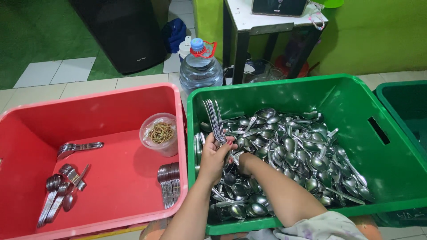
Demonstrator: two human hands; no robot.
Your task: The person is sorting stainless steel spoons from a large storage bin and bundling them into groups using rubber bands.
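Presently, left hand: the left hand [216, 153], at centre frame above the near left part of the green crate, is closed around a bunch of spoon handles [214, 121] that fan upward from the fist
Right hand: the right hand [244, 161] sits just right of the left one, plunged wrist-deep among the loose spoons; its fingers are buried, so I cannot tell whether they are spread or pinching
Loose spoons: a heap of steel spoons [291, 151] fills the floor of the green crate, bowls and handles lying every way
Green crate: the green plastic crate [356, 95] takes the centre and right of the frame, with a slot handle in its right wall
Red crate: the red plastic crate [111, 109] stands touching it at the left
Bundles: several bundled spoon sets [170, 184] lie apart on the red floor, at the lower left, the left middle and against the right wall
Tub: a clear plastic tub of rubber bands [160, 133] rests in the red crate's far right corner
Behind: a large water bottle [201, 69] with a blue cap stands at upper centre, beside a dark-legged table [242, 22]
Far right: the edge of a second green bin [407, 104]
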